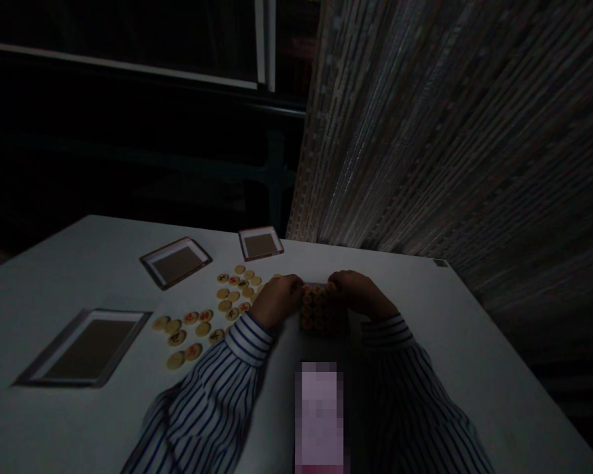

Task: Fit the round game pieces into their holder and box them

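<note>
Left hand [278, 299] and right hand [360, 295] seemingly align discs [319, 311] at the box [326, 333]'s far edge; next calls for gentle placing; grips I cannot tell.

Below both hands, a white table [474, 368]; nearer than them, a phone [319, 415], screen blurred. Beyond the right hand [363, 294], a curtain [400, 131]; farther right, a patch [440, 263]. Beyond the left hand [277, 299], a pale frame [128, 66]

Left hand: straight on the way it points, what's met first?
Left hand likely meets the round piece at the far-left corner of the grid; depth is unclear, they may be touching.
</note>
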`<state>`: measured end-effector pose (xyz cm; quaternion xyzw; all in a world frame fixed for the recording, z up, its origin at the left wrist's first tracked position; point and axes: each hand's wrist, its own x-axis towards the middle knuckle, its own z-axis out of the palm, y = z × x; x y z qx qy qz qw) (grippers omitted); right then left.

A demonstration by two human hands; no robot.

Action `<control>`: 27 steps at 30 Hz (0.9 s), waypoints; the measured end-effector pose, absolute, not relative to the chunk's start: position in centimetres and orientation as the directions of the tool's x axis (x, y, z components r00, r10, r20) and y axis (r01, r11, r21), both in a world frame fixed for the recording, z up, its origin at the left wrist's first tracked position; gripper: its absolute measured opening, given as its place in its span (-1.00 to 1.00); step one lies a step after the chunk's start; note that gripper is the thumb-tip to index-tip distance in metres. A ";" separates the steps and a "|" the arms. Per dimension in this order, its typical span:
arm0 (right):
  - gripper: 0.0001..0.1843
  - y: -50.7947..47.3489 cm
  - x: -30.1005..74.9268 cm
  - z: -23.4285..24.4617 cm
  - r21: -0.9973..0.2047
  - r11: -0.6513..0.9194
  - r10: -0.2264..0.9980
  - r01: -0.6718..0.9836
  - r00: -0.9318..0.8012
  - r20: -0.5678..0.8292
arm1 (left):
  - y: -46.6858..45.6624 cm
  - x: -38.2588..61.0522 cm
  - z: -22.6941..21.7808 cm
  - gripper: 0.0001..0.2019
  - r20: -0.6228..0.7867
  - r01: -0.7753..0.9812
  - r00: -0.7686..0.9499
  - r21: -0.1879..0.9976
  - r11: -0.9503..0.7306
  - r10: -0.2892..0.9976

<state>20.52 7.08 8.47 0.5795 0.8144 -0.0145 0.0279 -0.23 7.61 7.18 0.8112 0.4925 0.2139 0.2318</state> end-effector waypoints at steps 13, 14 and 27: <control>-0.75 7.2 20.6 7.9 0.078 0.324 0.942 0.943 -0.314 -0.118 | 7.4 -0.4 7.4 -0.75 0.091 0.708 0.435 0.581 -0.402 0.896; -0.75 7.3 20.6 7.9 0.079 0.320 0.942 0.944 -0.309 -0.128 | 7.5 -0.5 7.4 -0.75 0.088 0.707 0.436 0.582 -0.402 0.895; -0.73 7.0 20.8 8.4 0.033 0.346 0.930 0.938 -0.338 -0.147 | 7.5 -0.6 7.6 -0.74 0.103 0.697 0.446 0.582 -0.418 0.889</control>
